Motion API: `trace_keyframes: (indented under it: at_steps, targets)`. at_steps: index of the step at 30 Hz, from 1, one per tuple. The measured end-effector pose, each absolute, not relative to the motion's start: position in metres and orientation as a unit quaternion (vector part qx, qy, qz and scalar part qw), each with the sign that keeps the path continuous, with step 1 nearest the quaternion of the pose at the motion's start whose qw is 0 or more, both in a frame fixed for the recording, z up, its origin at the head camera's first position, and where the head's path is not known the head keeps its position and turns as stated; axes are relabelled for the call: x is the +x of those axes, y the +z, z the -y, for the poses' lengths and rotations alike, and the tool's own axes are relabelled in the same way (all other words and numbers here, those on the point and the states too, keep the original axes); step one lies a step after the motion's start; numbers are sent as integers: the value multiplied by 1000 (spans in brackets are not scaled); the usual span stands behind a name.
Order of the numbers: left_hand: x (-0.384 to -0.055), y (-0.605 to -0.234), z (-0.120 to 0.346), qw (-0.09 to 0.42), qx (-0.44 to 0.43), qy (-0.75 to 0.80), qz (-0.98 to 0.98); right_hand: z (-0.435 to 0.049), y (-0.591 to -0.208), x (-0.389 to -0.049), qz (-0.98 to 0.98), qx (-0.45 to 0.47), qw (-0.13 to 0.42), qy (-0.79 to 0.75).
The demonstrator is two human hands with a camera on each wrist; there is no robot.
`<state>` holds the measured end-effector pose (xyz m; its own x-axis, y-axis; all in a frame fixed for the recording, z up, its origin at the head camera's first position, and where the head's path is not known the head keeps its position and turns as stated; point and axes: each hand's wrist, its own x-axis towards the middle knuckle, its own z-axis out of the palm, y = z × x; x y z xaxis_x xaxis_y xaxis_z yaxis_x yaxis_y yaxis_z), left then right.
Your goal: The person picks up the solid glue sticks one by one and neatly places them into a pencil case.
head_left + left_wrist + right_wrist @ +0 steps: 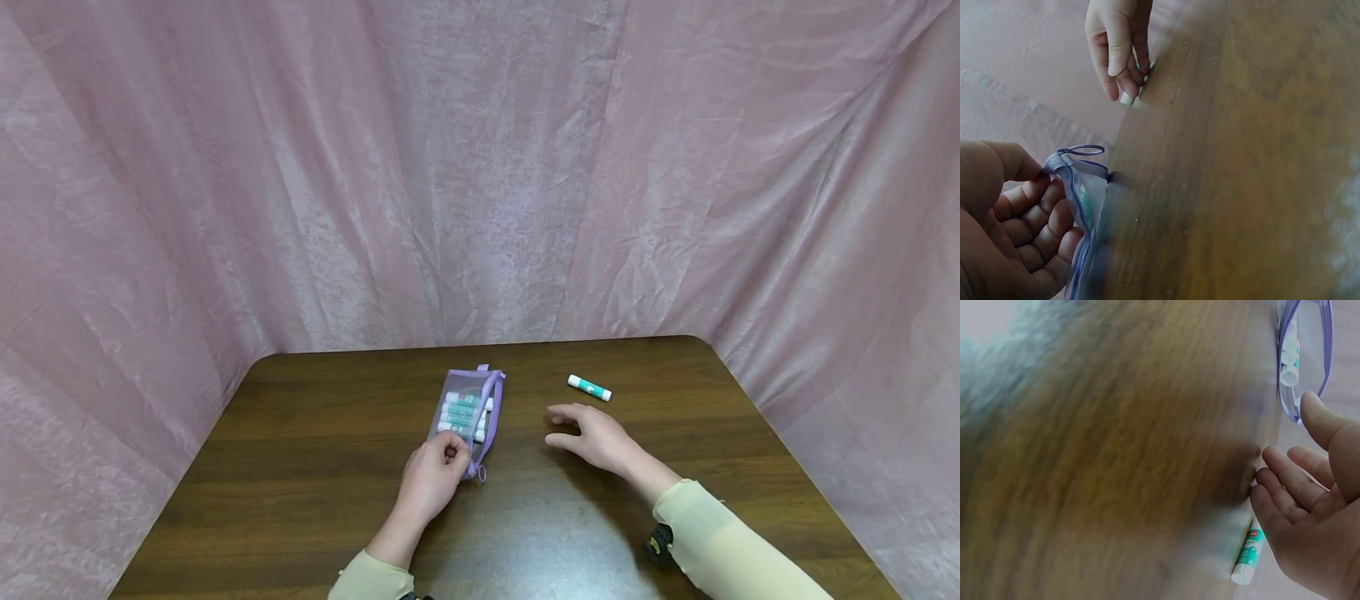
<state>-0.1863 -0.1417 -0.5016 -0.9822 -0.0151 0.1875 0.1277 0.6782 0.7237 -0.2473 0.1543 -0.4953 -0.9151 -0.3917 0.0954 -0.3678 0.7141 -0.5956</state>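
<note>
A purple mesh zipper pouch (450, 386) lies on the table with several green-and-white glue sticks (467, 414) inside it. My left hand (433, 475) pinches the pouch's near corner between thumb and finger, close to the zipper's ring pull (1085, 150). In the right wrist view the pouch's zipped side gapes, and white stick ends show there. One loose glue stick (589, 387) lies to the right of the pouch, toward the back. My right hand (597, 439) hovers just nearer than that stick, fingers relaxed and holding nothing; thumb and fingers (1291, 481) are apart.
The brown wooden table (315, 500) has rounded back corners. A pink velvet curtain (480, 167) hangs right behind its back edge and along both sides. A dark wrist device (660, 542) is strapped at the right sleeve.
</note>
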Motion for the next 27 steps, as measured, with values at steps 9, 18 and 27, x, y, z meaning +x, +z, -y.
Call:
trace_keyframes:
  at_steps: [9, 18, 27]
  targets:
    - [-187, -501, 142, 89, -33, -399, 912, -165, -495, -244, -927, -202, 16, -317]
    - [-187, -502, 142, 88, -32, -398, 913, -176, -494, -242, -933, -186, 8, -308]
    - [-186, -503, 142, 97, -38, -400, 911, -186, -492, -243, -933, -180, 1, -310]
